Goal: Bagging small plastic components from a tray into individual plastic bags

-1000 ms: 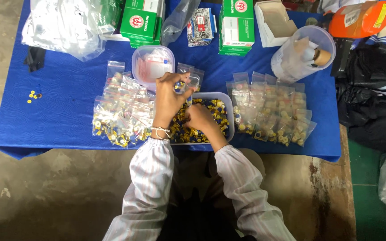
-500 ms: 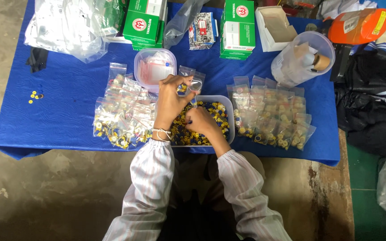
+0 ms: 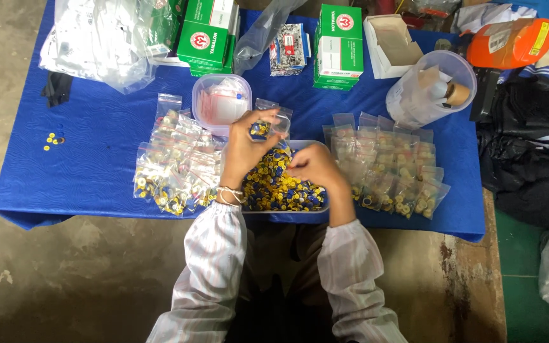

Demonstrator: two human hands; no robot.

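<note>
Blue table [image 3: 96,159]: left hand [image 3: 244,149] hides its small bag [image 3: 263,129].

Glossy clear plastic bags [image 3: 173,165] and a translucent plastic tub [image 3: 221,103] sit on a matt, textured blue cloth-covered surface [image 3: 96,152], beside printed cardboard boxes [image 3: 339,46], above rough concrete floor [image 3: 65,273].

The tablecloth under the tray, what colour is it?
Plain bright blue tablecloth with a faint embossed texture, seen in the head view.

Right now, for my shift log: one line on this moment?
left hand: holds small bag | right hand: over tray of caps | table: blue
</note>
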